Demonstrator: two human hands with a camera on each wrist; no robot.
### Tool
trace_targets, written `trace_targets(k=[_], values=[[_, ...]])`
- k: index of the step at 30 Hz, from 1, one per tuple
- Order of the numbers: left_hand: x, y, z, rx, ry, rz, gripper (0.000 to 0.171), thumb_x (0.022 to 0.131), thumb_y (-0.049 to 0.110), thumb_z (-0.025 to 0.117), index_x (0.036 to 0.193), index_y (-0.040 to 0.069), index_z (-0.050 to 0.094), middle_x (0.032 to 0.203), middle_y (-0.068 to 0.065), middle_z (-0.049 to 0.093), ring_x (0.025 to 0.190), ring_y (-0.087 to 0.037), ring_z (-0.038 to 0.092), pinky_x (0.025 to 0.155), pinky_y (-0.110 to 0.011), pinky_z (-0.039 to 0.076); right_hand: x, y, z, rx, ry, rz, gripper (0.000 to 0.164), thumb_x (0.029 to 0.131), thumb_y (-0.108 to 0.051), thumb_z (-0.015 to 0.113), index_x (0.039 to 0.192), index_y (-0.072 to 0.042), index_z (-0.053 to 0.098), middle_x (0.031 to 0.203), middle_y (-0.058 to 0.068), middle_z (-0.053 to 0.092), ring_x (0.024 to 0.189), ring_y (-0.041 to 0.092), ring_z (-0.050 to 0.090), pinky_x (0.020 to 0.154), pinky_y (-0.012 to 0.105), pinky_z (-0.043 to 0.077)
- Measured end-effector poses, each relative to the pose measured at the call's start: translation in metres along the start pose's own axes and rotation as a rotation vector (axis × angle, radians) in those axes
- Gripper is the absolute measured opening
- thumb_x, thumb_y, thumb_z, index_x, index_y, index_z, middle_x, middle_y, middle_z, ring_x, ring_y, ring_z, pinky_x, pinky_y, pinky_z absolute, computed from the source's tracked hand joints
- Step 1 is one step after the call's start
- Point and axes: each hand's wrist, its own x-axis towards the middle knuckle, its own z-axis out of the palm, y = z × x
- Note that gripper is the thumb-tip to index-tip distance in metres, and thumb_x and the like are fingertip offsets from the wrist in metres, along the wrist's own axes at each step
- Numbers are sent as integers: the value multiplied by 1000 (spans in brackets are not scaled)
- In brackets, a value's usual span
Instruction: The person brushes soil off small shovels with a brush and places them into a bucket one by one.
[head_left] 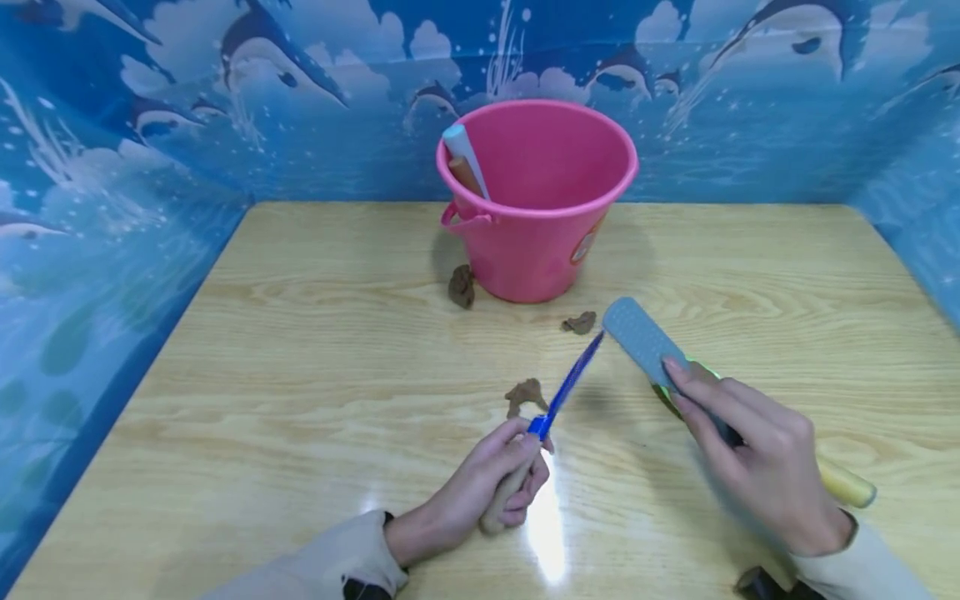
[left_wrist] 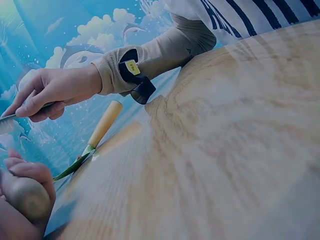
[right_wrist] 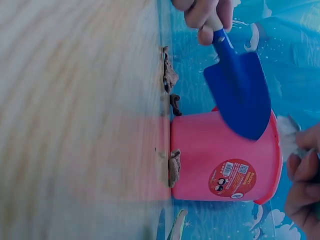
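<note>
My left hand point(head_left: 517, 471) grips the wooden handle of a small blue garden trowel point(right_wrist: 240, 85), its blade raised over the table and seen nearly edge-on in the head view. My right hand point(head_left: 757, 454) pinches a flat grey-blue brush point(head_left: 641, 337) between thumb and fingers; pale bristles point(right_wrist: 287, 134) show under it in the right wrist view. The brush's far end is close to the trowel's tip. Below the right hand lies a green-bladed tool with a yellow handle point(head_left: 846, 482), partly hidden by hand and brush. A brown crumpled piece point(head_left: 527, 394) lies beyond the left hand.
At the back of the wood-grain table point(head_left: 315, 333) stands a pink bucket point(head_left: 525, 258), with a light-blue handle point(head_left: 465, 154) and a brown handle point(head_left: 467, 177) leaning inside. Brown pieces lie by its base point(head_left: 461, 287) and in front point(head_left: 579, 322). A dolphin-print sheet point(head_left: 360, 125) surrounds the table.
</note>
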Motion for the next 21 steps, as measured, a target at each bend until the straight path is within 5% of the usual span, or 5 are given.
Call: trace_targets(k=[4,9,19,21], values=[[-1,-2,0,13,-13,46,34,100,9,48,123,-3,26,75,1,45,48,-4,36,40,-16,29,0,-2,5,98,-27,-105,36,99,-26,56,97,6,73,64,4,58,54,0,38,47,5,28],[-2,-2,1,88,13,36,33,99,10,51,123,4,30,68,1,43,42,-3,29,34,-17,22,-8,0,6,92,-229,-193,36,102,-24,48,102,1,73,73,-3,55,58,-2,41,48,4,35],[-3,-1,2,137,-13,45,29,98,7,50,116,-11,36,58,6,35,39,-3,26,31,-20,19,-13,14,-3,-40,-187,22,43,101,-35,48,106,0,72,78,4,67,58,1,47,52,5,38],[-3,-1,2,133,-18,37,29,98,8,50,115,-12,38,57,7,35,38,-3,26,30,-20,18,-11,13,-3,-25,-175,3,43,101,-34,49,105,1,73,77,4,67,58,1,47,51,5,38]])
